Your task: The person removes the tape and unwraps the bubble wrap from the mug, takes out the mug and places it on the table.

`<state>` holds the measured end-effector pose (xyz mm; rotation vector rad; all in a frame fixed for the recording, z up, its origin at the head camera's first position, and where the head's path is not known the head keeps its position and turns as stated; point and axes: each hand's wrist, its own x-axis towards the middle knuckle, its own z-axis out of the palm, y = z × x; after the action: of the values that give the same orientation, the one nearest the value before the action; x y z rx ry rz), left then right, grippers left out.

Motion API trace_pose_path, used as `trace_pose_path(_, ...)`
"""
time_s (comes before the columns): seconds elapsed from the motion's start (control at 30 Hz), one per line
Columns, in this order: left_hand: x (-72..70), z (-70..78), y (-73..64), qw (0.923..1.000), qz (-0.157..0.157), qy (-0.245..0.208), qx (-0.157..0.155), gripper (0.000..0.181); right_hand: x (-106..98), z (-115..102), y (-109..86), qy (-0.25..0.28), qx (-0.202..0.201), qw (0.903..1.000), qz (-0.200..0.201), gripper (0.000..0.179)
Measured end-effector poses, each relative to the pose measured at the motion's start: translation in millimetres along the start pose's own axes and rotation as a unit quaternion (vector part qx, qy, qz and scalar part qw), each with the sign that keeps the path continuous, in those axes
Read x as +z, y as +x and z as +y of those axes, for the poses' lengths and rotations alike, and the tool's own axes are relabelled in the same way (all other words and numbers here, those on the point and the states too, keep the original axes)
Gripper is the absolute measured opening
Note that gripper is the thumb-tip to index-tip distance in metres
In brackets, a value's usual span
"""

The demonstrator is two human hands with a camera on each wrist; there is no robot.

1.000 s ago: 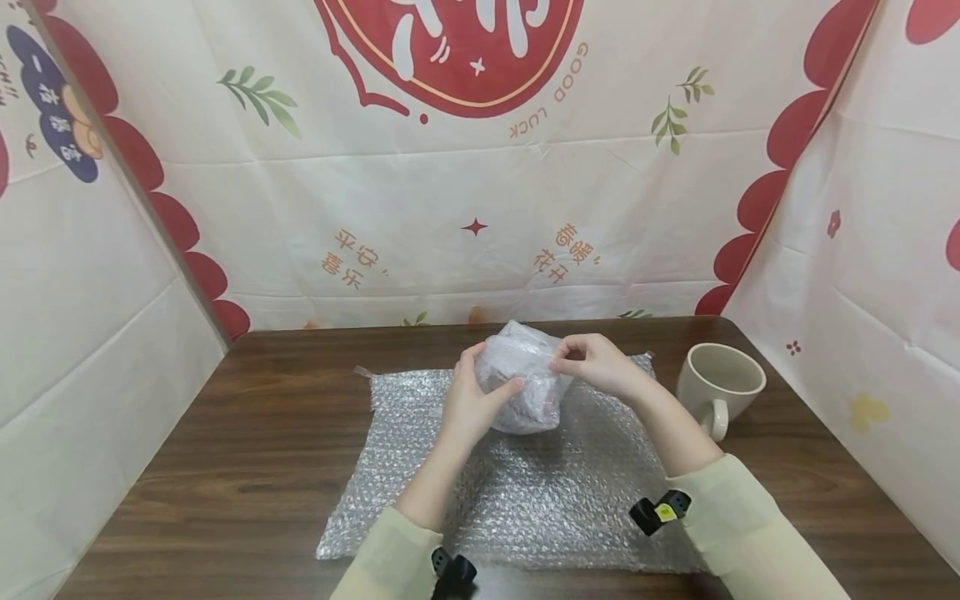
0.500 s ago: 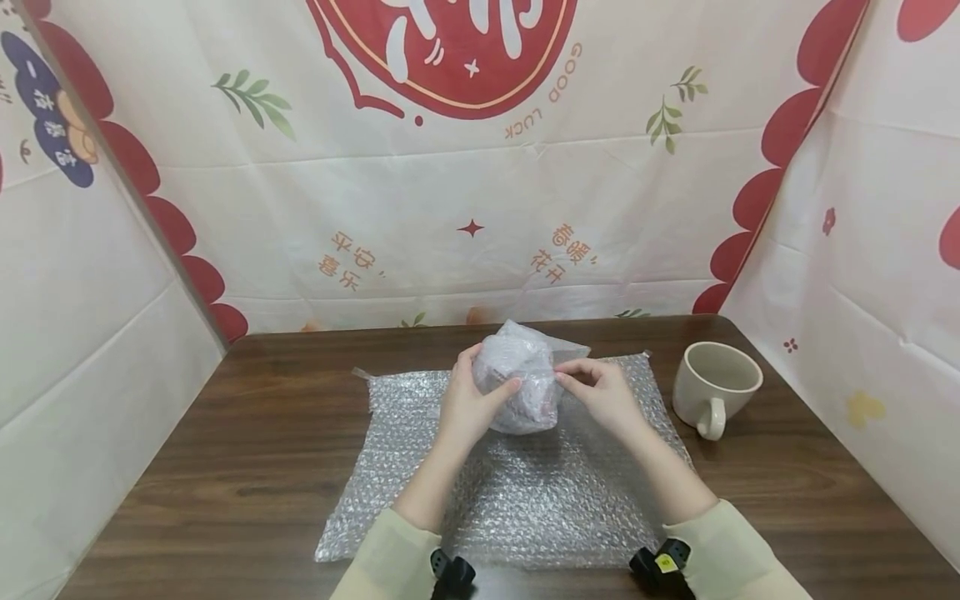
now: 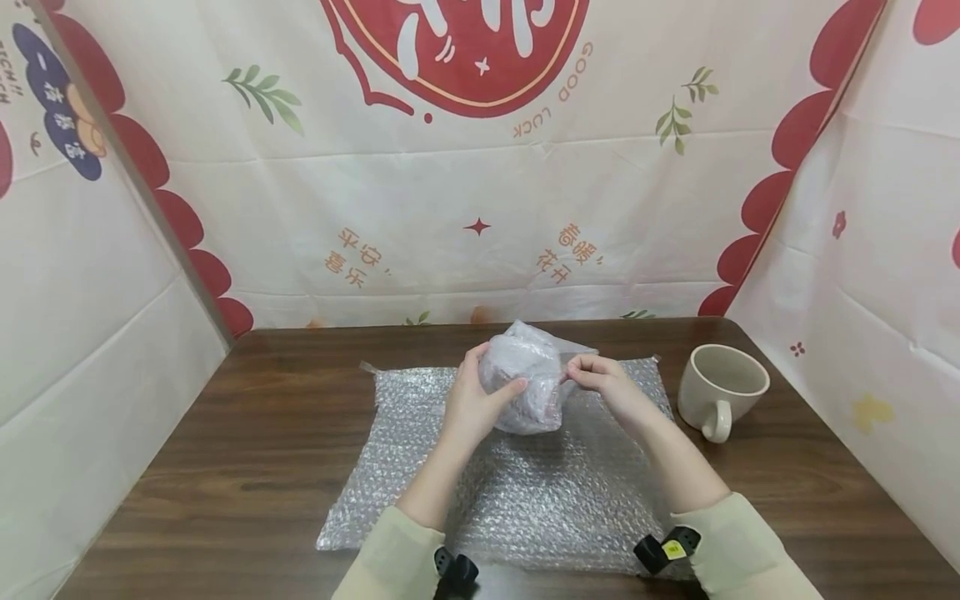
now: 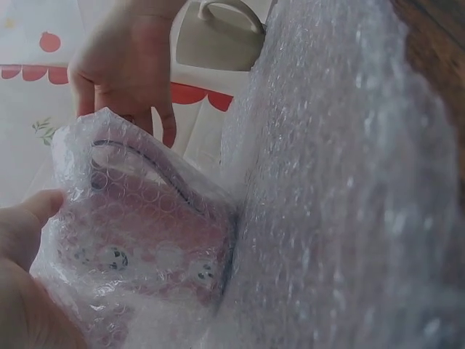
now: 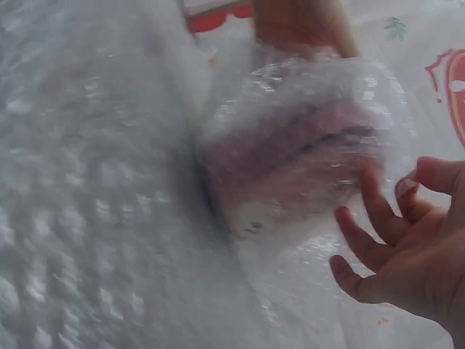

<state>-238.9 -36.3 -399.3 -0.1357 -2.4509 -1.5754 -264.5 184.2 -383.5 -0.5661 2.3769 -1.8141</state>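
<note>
While the left hand [image 3: 472,404] grips a bubble-wrapped bundle [image 3: 534,362] left of the mug [image 3: 722,387], the right hand [image 3: 613,392] has thumb and index close together at the bundle's mug-side edge; can't tell if they're pinching film. Inside there's a pinkish item [image 4: 160,218], pretty murky. The bundle and arms partly hide the bubble-wrap sheet [image 3: 555,508], also left of the mug.

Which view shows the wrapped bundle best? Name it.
Left wrist: the wrapped bundle appears large, its pink contents showing through. The head view shows it smaller and mostly whitish; the right wrist view shows it blurred.
</note>
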Motion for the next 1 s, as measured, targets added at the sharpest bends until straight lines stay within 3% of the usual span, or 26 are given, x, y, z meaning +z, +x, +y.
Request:
trace_pose_path(0.13, -0.5, 1.1, -0.1, 1.0000, -0.002, 0.001, -0.001, 0.083, -6, -5, -0.8, -0.012, 0.003, 0.9998, -0.016, 0.020)
trace_pose_path(0.33, 0.4, -1.6, -0.6, 1.0000, 0.000, -0.007, 0.000, 0.083, -10, -4, -7.2, -0.021, 0.017, 0.9996, 0.005, 0.029)
trace_pose_path(0.47, 1.2, -2.5, -0.8, 1.0000, 0.001, -0.001, -0.003, 0.084, -11, -1, -11.7, -0.015, 0.002, 0.9999, 0.008, 0.026)
trace_pose_path(0.6, 1.6, -1.8, -0.4, 1.0000, 0.001, 0.001, -0.006, 0.085, -12, -2, -15.9, -0.012, -0.011, 0.9990, 0.041, 0.023)
trace_pose_path(0.83, 2.3, -4.2, 0.2, 0.9999, 0.000, -0.009, -0.010, 0.085, -11, -4, -23.8, 0.008, 0.005, 0.9961, 0.088, 0.023)
trace_pose_path(1.0, 2.3, -3.5, -1.4, 0.9999, 0.001, -0.010, -0.009, 0.085, 0, -2, -23.7, -0.007, -0.024, 0.9931, 0.114, 0.019)
